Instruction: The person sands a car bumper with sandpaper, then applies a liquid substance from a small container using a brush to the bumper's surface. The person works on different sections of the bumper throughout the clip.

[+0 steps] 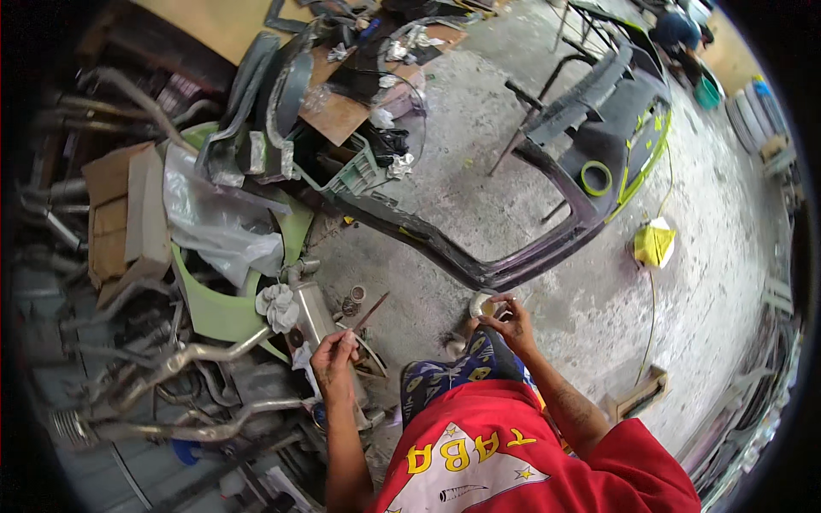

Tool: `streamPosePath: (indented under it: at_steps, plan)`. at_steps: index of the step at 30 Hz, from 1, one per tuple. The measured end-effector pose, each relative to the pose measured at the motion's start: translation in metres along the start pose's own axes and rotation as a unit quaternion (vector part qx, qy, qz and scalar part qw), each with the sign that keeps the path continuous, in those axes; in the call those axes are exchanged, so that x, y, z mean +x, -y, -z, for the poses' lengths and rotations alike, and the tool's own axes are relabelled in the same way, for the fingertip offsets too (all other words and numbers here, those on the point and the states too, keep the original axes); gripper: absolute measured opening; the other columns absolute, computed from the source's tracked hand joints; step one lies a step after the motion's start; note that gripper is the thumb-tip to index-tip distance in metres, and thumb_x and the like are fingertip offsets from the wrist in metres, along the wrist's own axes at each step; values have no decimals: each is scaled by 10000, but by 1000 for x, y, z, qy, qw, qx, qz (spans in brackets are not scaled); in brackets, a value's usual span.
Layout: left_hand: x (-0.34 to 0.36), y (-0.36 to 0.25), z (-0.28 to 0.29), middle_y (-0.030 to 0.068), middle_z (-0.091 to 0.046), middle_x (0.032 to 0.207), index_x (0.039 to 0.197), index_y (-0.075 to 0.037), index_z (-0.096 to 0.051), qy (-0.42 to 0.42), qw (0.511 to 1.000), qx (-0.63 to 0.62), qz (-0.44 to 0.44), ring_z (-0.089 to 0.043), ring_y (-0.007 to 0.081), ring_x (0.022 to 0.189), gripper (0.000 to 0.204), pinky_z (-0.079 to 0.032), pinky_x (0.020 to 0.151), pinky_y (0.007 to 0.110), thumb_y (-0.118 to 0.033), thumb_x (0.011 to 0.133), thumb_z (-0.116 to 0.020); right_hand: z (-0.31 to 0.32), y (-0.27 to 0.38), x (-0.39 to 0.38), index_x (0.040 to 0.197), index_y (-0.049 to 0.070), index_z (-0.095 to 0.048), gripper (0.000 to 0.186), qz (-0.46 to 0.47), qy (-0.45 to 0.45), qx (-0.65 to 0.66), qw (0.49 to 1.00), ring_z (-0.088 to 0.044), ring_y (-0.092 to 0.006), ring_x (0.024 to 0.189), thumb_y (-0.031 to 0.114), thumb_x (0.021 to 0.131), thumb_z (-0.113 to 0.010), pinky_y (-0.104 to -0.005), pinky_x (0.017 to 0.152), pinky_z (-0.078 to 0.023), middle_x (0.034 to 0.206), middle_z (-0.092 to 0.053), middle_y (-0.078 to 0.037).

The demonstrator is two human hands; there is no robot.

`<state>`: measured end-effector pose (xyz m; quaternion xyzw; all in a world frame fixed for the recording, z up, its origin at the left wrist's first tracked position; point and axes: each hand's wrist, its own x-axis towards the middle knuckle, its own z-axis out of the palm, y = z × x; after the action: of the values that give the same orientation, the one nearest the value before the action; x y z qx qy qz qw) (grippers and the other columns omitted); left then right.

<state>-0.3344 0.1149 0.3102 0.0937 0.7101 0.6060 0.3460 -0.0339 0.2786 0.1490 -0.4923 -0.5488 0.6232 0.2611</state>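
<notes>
In my left hand (335, 357), fingers pinched, is a thin dark reddish-brown stick (373, 313) that points up and to the right. My right hand (511, 328) grips a small white round thing (480, 304) with a yellowish inside; whether it is a cup or a roll I cannot tell. Just beyond my right hand lies the lower edge of a large dark car bumper (547, 256), propped on a stand. A roll of yellow-green tape (596, 178) rests on the bumper, and strips of similar tape cling to its right side.
Exhaust pipes (197, 350), a cardboard box (128, 214), a pale green panel (214, 299) and a crumpled white wad (278, 308) crowd the left. A green crate (352, 175) stands beyond. At the far right are a crouching person (677, 36), a green bucket (707, 93) and a yellow-and-white bundle (654, 244).
</notes>
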Motion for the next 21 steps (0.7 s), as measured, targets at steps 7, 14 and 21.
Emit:
streamPosePath:
  at_steps: [7, 14, 21]
  plan:
    - [74, -5, -13, 51, -688, 896, 1077, 35, -710, 115, 991, -47, 51, -584, 120, 740, 185, -464, 681, 252, -79, 935, -743, -34, -9, -19, 1154, 83, -653, 424, -41, -80, 57, 994, -544, -33, 665, 106, 798, -884, -213, 585, -435, 818, -626, 41]
    - [123, -4, -27, 48, -682, 837, 988, 11, -719, 280, 959, -17, 50, -594, 119, 711, 139, -469, 665, 259, -13, 861, -769, -73, -4, -45, 1155, 92, -656, 394, -31, -185, 80, 979, -578, -52, 707, 86, 815, -856, -213, 617, -473, 883, -659, 16]
    - [161, 16, -30, 35, -659, 867, 1018, 1, -716, 407, 911, 11, 64, -588, 132, 729, 148, -467, 665, 255, -18, 879, -762, -133, -20, -47, 1167, 94, -660, 418, -12, -305, 99, 947, -538, -51, 692, 98, 802, -865, -221, 600, -449, 841, -610, 12]
